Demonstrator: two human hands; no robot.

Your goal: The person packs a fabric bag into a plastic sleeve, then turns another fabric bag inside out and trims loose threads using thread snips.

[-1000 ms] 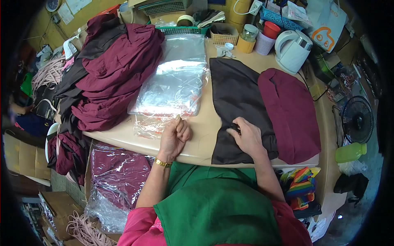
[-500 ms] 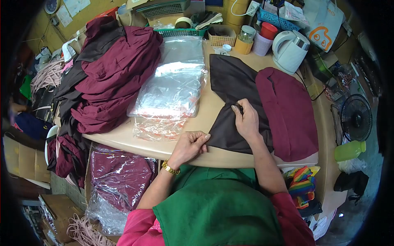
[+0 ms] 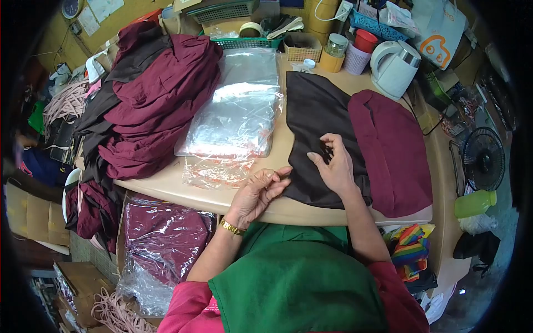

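A black cloth piece (image 3: 316,116) lies spread on the tan table (image 3: 311,216), its right side against a folded maroon garment (image 3: 391,155). Over the lower middle of the black cloth is my right hand (image 3: 336,166), thumb and fingers apart, holding nothing. At the cloth's lower left edge, my left hand (image 3: 260,191) has its fingers bent, thumb and fingertips together on the edge of the black cloth. A gold watch is on the left wrist. To the left lies a stack of clear plastic bags (image 3: 233,111).
A big heap of maroon and black cloth (image 3: 161,100) covers the table's left side. Along the back stand baskets, a glass jar, a purple cup (image 3: 356,59) and a white kettle (image 3: 393,69). Below the left edge is a box of plastic-wrapped maroon cloth (image 3: 164,238). A fan (image 3: 482,158) stands right.
The black cloth's left edge, notched inward before, now lies straighter and flatter. My right hand has opened off the cloth. My left hand has shifted slightly up and right.
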